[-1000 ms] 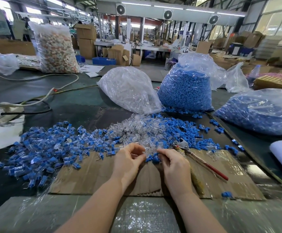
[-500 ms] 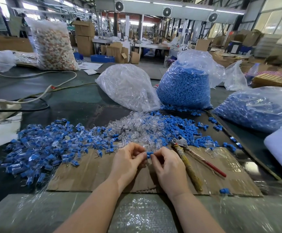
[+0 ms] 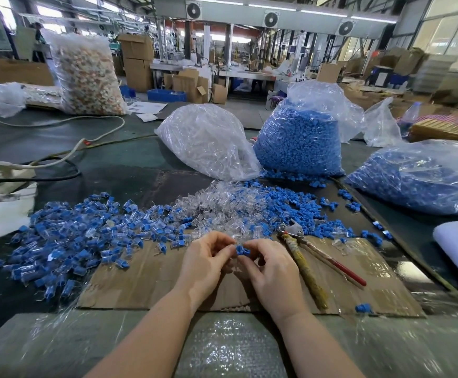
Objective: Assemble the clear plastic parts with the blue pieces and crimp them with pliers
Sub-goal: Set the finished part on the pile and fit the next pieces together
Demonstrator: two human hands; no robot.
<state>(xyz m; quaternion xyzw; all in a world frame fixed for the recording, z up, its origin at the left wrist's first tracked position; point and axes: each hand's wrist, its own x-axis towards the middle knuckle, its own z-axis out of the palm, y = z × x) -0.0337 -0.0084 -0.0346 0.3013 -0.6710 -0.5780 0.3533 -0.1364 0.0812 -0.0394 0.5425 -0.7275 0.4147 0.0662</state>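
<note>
Your left hand (image 3: 204, 259) and right hand (image 3: 273, 267) meet over the cardboard sheet (image 3: 146, 279), fingertips of both pinching one blue piece (image 3: 241, 250) between them. The pliers (image 3: 311, 257) lie untouched at three o'clock of your right hand. Loose clear plastic parts (image 3: 217, 205) are heaped at twelve o'clock, assembled pieces (image 3: 80, 236) at nine.

One head-worn view looks forward and down (edges seemingly warped), close above the cardboard sheet (image 3: 146, 282).
</note>
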